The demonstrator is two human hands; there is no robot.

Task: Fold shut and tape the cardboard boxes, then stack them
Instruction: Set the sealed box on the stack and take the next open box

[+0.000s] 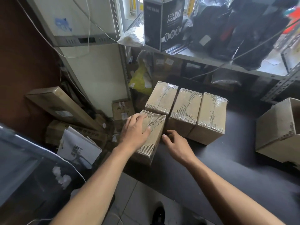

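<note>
A black "FULL FACE MASK" carton [168,21] is standing on the far shelf [211,61], while a yellow bag [140,80] is lying beneath it.

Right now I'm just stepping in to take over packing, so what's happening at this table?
A person is setting a taped cardboard box at the near left edge of the dark table. The left hand lies on its top with fingers spread; the right hand, fingers loosely curled, is at its right side. Three more taped boxes stand side by side just behind it. An open box waits untaped at the right. Nothing is stacked yet.
</note>
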